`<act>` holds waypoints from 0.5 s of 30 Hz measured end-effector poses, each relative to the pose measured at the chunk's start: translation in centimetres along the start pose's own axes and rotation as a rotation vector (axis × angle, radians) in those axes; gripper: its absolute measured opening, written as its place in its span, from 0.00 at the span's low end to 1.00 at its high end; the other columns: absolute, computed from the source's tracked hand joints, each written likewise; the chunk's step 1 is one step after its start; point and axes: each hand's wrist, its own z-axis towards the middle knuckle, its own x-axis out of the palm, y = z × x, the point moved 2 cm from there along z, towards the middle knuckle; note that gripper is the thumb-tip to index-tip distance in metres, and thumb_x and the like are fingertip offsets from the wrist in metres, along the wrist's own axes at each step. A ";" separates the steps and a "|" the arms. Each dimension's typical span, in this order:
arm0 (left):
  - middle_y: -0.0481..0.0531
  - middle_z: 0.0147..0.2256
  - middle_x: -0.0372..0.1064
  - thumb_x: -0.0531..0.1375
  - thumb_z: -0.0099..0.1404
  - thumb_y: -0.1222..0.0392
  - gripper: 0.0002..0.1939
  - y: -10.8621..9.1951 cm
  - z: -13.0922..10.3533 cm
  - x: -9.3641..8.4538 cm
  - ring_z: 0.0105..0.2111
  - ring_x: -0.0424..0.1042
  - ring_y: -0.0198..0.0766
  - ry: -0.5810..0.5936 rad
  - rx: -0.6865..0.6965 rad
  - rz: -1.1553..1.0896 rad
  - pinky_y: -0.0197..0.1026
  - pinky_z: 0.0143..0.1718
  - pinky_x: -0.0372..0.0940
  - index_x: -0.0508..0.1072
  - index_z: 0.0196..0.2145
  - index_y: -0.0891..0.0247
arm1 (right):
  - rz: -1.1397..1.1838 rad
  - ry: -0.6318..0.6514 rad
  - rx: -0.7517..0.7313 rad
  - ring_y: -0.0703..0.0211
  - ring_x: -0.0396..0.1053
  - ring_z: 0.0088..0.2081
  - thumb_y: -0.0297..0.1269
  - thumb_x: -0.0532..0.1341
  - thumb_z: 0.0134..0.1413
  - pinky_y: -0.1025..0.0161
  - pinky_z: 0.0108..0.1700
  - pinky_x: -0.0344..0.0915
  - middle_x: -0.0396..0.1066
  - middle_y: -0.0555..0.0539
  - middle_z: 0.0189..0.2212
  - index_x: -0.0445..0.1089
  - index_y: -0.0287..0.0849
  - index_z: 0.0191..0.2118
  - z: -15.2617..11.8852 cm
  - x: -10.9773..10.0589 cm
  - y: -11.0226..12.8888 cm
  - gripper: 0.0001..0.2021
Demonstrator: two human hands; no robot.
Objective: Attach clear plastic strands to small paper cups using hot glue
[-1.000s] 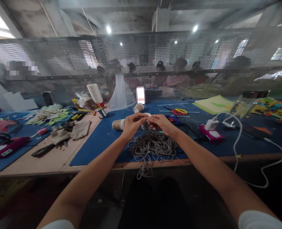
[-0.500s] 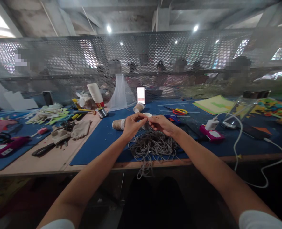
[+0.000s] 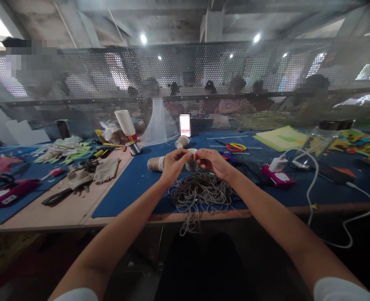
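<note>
My left hand (image 3: 175, 165) and my right hand (image 3: 212, 162) come close together over the mat, thumbs and fingers pinched. Between and just behind the fingertips is a pale cup (image 3: 191, 166), its white rim partly covered by them. What the fingertips hold is too small to make out. Below the hands lies a loose heap of grey cord (image 3: 202, 192), a few loops hanging over the table's front edge. A cup wrapped in brown twine (image 3: 154, 164) lies on its side by my left hand. Another brown-and-white cup (image 3: 182, 141) lies farther back.
Red-and-yellow scissors (image 3: 235, 146) lie behind my right hand. A magenta power block (image 3: 277, 175) with a white cable sits to the right, near a clear jar (image 3: 316, 144). Left are stacked paper cups (image 3: 124, 122), gloves (image 3: 106, 170) and a pink glue gun (image 3: 0, 166). A perforated screen (image 3: 191, 67) stands behind.
My fingertips, which met in front of the cup, have moved slightly apart, showing more of it. Behind the screen at the far left, a person's head now stands higher.
</note>
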 end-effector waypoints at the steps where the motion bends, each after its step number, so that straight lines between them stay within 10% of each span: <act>1: 0.49 0.31 0.76 0.65 0.63 0.56 0.08 0.2 0.0 -0.1 0.33 0.73 0.36 -0.016 0.005 0.008 0.38 0.39 0.67 0.78 0.32 0.64 | -0.024 -0.022 -0.024 0.70 0.61 0.24 0.50 0.69 0.52 0.70 0.26 0.57 0.67 0.53 0.26 0.75 0.40 0.35 0.0 0.0 0.1 0.16; 15: 0.51 0.34 0.78 0.64 0.64 0.60 0.03 0.3 -0.2 -0.4 0.38 0.75 0.41 -0.145 0.330 0.509 0.45 0.44 0.68 0.79 0.34 0.60 | -0.639 -0.294 -0.481 0.64 0.66 0.26 0.44 0.65 0.58 0.64 0.30 0.63 0.73 0.50 0.28 0.78 0.42 0.38 -0.3 0.1 -0.1 0.11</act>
